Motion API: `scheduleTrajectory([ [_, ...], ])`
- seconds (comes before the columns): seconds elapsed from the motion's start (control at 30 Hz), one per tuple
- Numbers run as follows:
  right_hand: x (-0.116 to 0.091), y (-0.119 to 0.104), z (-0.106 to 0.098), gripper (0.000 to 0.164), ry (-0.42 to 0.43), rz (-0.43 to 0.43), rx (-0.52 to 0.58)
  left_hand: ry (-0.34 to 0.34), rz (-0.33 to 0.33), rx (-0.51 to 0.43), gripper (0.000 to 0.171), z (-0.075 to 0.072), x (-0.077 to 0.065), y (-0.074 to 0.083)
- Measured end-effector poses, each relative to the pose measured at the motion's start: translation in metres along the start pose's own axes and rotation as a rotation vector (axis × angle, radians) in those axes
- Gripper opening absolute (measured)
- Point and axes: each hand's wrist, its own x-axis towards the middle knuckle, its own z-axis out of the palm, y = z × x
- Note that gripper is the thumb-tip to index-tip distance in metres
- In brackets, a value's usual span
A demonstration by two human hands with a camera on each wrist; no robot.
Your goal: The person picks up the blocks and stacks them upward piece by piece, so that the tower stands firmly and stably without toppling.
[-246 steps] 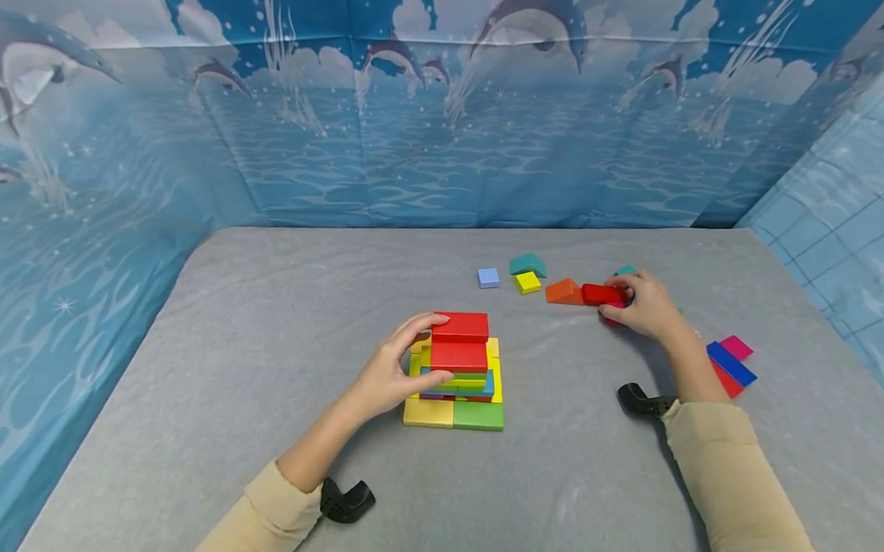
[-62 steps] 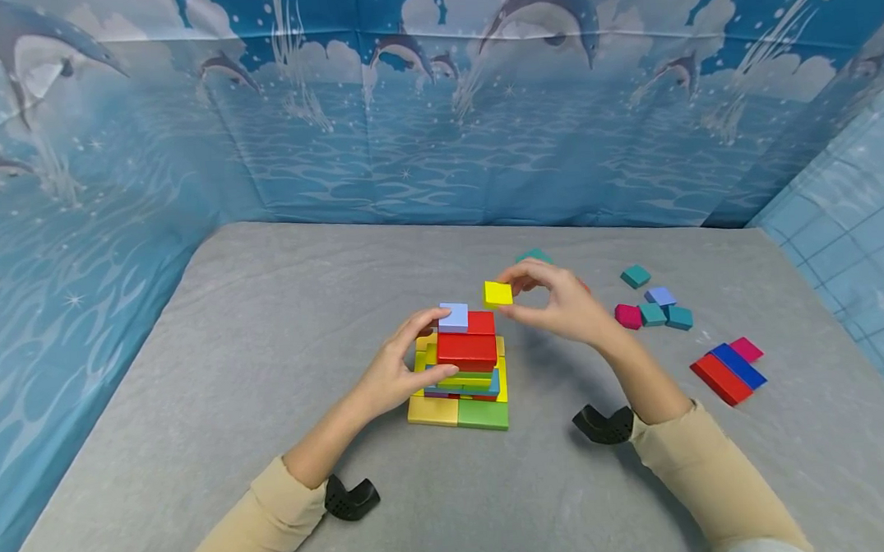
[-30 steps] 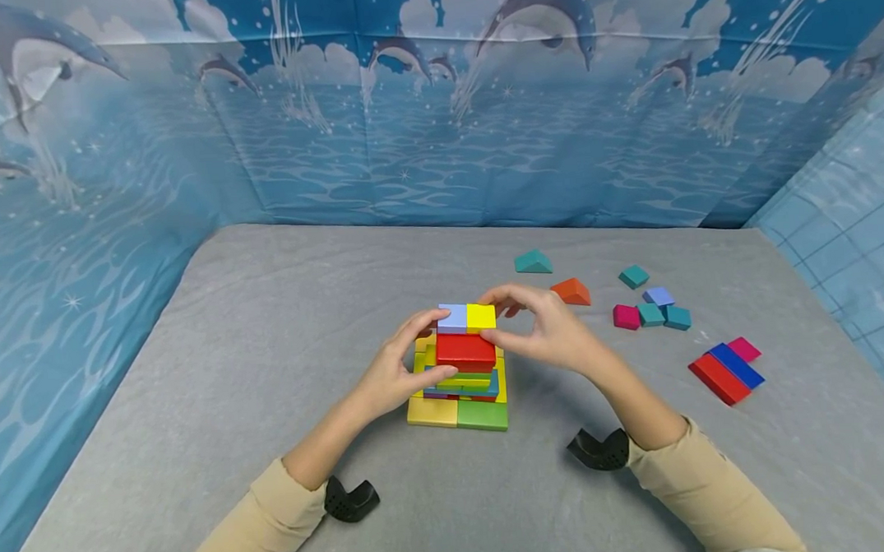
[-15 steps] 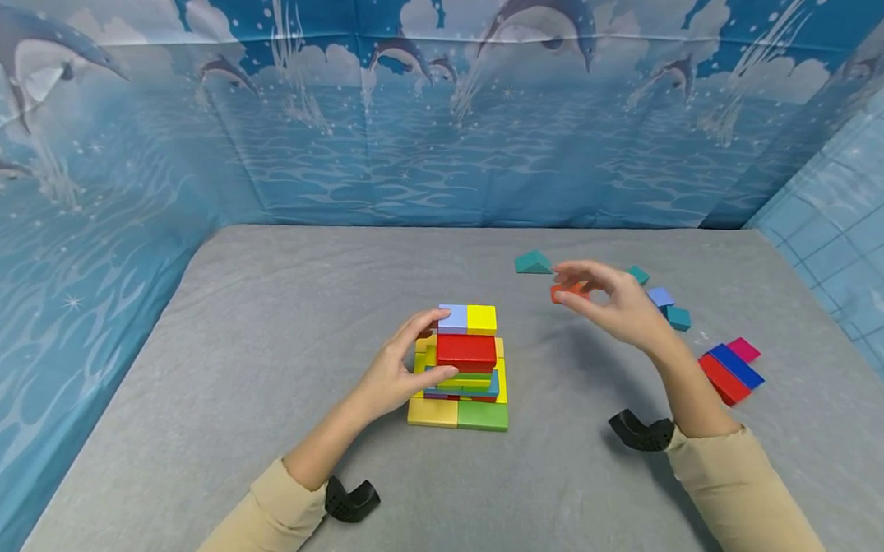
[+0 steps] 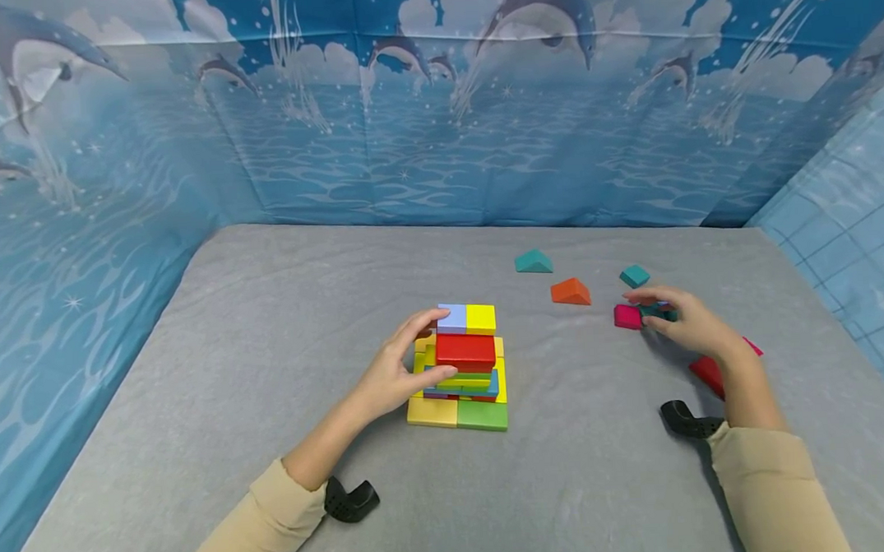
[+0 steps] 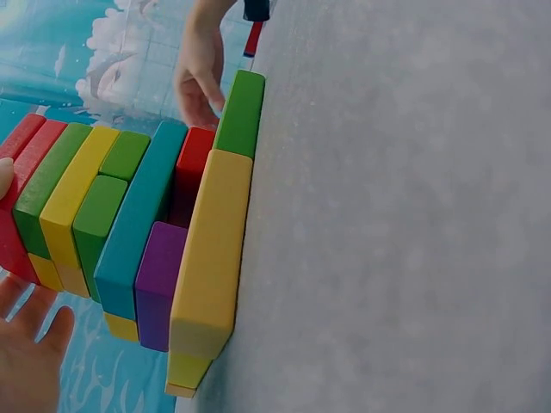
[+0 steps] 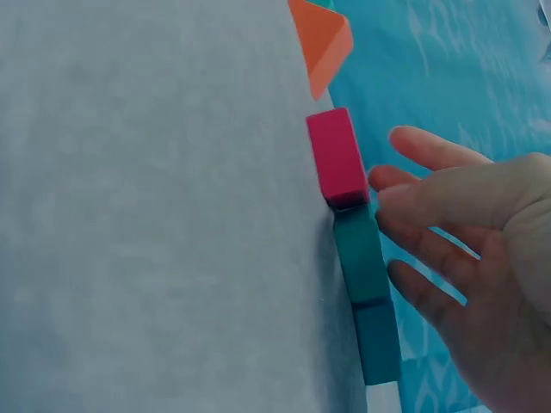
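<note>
A stepped tower of coloured blocks (image 5: 465, 353) stands mid-table, with a light-blue block (image 5: 453, 318) and a yellow block (image 5: 481, 318) side by side on top. My left hand (image 5: 397, 368) braces the tower's left side, thumb low at the front and forefinger by the light-blue block. In the left wrist view the thumb touches a red block (image 6: 39, 159), while other fingers spread loosely behind. My right hand (image 5: 684, 323) is over at the right, its fingers spread beside a magenta block (image 7: 338, 157) and a teal block (image 7: 362, 256). No firm grip shows there.
A teal wedge-shaped block (image 5: 534, 262) and an orange one (image 5: 571, 292) lie behind and right of the tower. Another teal block (image 5: 635, 276) sits beyond my right hand. A red block (image 5: 707, 375) is partly hidden by the right forearm. A dolphin-print curtain (image 5: 407, 146) borders the table.
The red block, light-blue block and yellow block have been added to the tower's top. My right hand has let go of the yellow block and moved right to the magenta block. The left hand stays put.
</note>
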Motion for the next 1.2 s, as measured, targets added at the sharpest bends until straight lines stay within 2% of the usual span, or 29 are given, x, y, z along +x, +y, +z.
scheduleTrajectory([
  [0.2,0.004,0.005,0.001,0.044,-0.041,-0.013,-0.014,0.000,-0.006,-0.001,0.065,-0.001,0.000,0.001],
  [0.43,0.010,0.004,0.008,0.038,-0.006,-0.077,-0.070,-0.002,-0.008,0.007,0.064,-0.001,0.000,0.001],
  [0.7,0.015,-0.011,0.013,0.036,0.041,-0.014,-0.108,-0.003,-0.004,0.010,0.064,-0.001,0.000,-0.002],
  [0.8,0.017,-0.031,0.015,0.034,0.093,-0.049,-0.068,-0.004,0.002,0.017,0.065,-0.001,0.000,-0.002],
  [0.87,0.019,-0.052,0.017,0.032,0.145,-0.119,-0.029,-0.004,0.008,0.019,0.065,-0.001,0.000,-0.002],
  [1.0,0.023,-0.108,0.020,0.032,0.227,-0.275,0.050,-0.003,0.021,0.017,0.065,0.000,0.000,-0.002],
  [1.1,0.023,-0.151,0.025,0.034,0.235,-0.347,0.079,-0.002,0.024,0.014,0.065,0.000,0.000,-0.002],
  [1.2,0.022,-0.185,0.034,0.035,0.205,-0.396,0.100,-0.003,0.021,0.014,0.064,0.000,0.000,-0.002],
])
